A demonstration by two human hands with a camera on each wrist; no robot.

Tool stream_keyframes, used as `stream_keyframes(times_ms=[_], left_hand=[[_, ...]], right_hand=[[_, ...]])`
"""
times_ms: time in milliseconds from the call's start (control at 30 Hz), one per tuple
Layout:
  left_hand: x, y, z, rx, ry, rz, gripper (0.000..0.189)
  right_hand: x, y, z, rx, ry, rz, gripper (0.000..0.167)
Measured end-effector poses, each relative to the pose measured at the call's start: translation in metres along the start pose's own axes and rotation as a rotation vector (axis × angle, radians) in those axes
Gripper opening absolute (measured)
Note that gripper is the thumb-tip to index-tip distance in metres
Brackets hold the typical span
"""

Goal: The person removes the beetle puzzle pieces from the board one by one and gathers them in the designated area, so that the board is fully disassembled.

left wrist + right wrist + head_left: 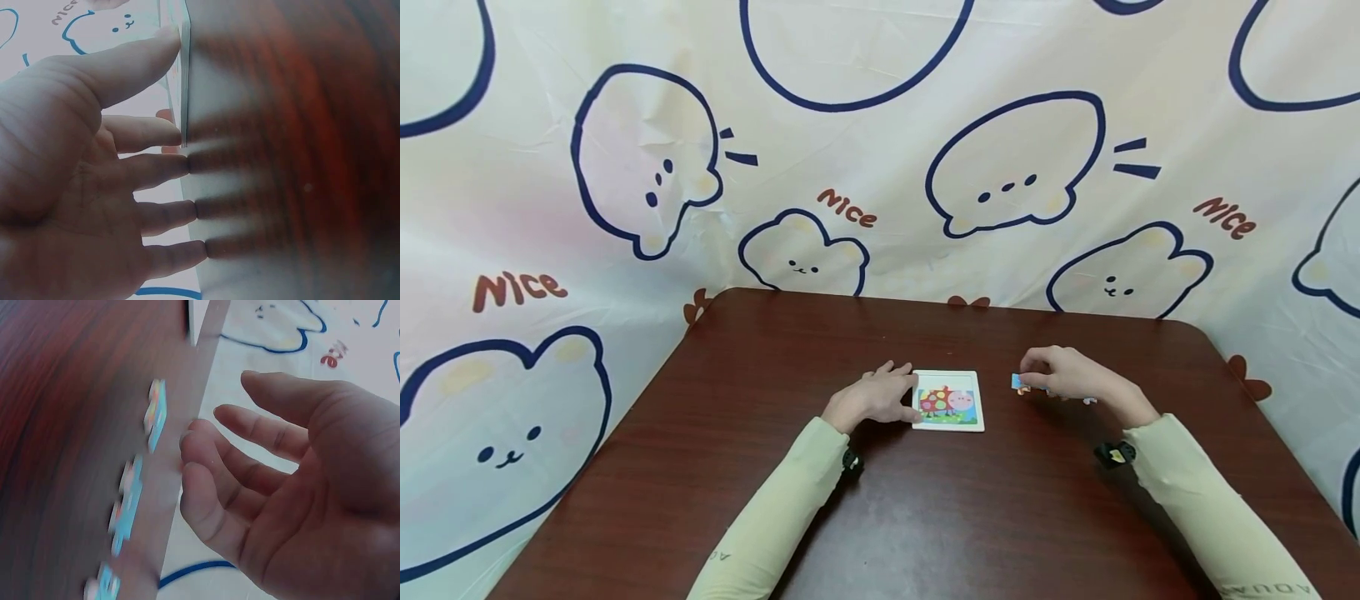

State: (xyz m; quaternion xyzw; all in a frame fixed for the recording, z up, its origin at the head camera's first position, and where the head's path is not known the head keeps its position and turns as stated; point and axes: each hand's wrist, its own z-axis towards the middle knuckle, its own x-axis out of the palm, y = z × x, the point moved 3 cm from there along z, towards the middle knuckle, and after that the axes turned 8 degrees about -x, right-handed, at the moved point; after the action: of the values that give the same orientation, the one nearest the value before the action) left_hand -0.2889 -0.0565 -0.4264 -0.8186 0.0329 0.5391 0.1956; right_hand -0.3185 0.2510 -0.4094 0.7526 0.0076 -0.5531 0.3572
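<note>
A white-framed puzzle board (946,427) lies on the table, with a picture of a pink-headed, red spotted animal in its lower part and a bare white strip along the top. My left hand (877,395) rests at the board's left edge, fingers spread and nearly straight; in the left wrist view the thumb and index fingertip are right at the rim. To the right of the board, my right hand (1067,372) hovers over puzzle pieces (1017,382), partly hiding them. In the right wrist view its fingers are loosely bent with nothing between them, apart from the blue-edged pieces (130,506).
The dark brown wooden table (880,517) reaches back to a cream cloth (895,150) printed with bears and the word "Nice". The cloth also hangs along the left and right sides. A dark wrist device (1116,454) sits at the right cuff.
</note>
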Motion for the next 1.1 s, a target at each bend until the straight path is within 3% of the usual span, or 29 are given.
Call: stream_keyframes(times_ms=[300,600,1100], left_hand=[[0.001,0.000,0.000,0.005,-0.005,0.016,0.051],[0.001,0.002,0.002,-0.002,0.002,0.022,0.060],[0.001,0.002,0.005,-0.022,0.019,0.024,0.064]], right_hand=[[0.021,0.028,0.020,0.000,0.014,0.064,0.019],[0.036,0.056,0.036,-0.075,0.028,0.041,0.022],[0.057,0.077,0.060,-0.146,0.046,-0.007,0.032]])
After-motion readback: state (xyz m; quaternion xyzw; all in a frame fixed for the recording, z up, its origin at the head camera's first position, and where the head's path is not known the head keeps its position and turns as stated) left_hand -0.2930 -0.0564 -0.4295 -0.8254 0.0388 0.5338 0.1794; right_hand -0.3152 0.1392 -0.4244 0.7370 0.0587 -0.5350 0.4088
